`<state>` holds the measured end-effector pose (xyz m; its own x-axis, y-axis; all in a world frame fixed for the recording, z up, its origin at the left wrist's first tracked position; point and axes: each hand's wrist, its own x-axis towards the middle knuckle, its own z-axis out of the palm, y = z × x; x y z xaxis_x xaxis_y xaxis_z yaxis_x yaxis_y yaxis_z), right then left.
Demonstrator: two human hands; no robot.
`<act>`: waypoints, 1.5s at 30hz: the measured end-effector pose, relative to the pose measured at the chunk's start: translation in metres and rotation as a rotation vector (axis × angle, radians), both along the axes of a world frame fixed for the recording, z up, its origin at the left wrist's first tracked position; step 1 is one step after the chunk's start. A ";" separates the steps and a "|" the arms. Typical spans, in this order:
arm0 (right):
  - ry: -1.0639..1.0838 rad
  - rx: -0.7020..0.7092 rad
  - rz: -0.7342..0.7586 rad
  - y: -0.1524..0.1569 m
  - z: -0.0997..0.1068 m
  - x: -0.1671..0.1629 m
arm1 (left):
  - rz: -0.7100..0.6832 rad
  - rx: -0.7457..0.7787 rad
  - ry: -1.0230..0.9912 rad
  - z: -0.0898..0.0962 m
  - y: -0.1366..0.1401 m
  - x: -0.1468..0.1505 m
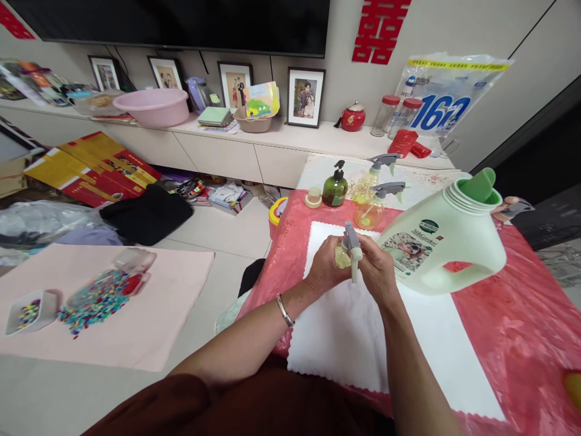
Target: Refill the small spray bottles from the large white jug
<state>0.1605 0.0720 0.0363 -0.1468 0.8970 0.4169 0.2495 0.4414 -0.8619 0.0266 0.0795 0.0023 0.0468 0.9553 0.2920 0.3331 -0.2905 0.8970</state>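
Both my hands are wrapped round a spray bottle [350, 245] with a grey trigger head, held above a white scallop-edged cloth [349, 339]. My left hand [327, 263] closes on its yellowish body from the left, and my right hand [376, 266] grips it from the right; the fingers are partly hidden. Just right of my right hand a large pale-green detergent jug [436, 242] stands on the cloth, tilted in view, with a green spout at its mouth. Behind my hands stand an orange-tinted spray bottle [370, 212] and a yellow-tinted spray bottle [367, 184].
A green pump bottle [334, 189] and a pale cap [313, 197] stand on the red table covering [521, 339]. Another spray bottle [512, 208] is partly behind the jug. At left, a pink sheet [172, 303] on the floor holds scattered colourful beads [97, 303].
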 end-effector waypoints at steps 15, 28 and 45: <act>-0.022 0.108 -0.053 -0.005 -0.005 -0.008 | -0.075 -0.114 -0.026 0.010 -0.001 -0.008; -0.099 0.153 -0.107 -0.010 -0.001 -0.010 | -0.179 0.091 -0.199 0.016 -0.027 -0.037; 0.001 0.096 -0.301 -0.015 -0.008 -0.030 | -0.077 0.068 -0.313 0.012 -0.031 -0.022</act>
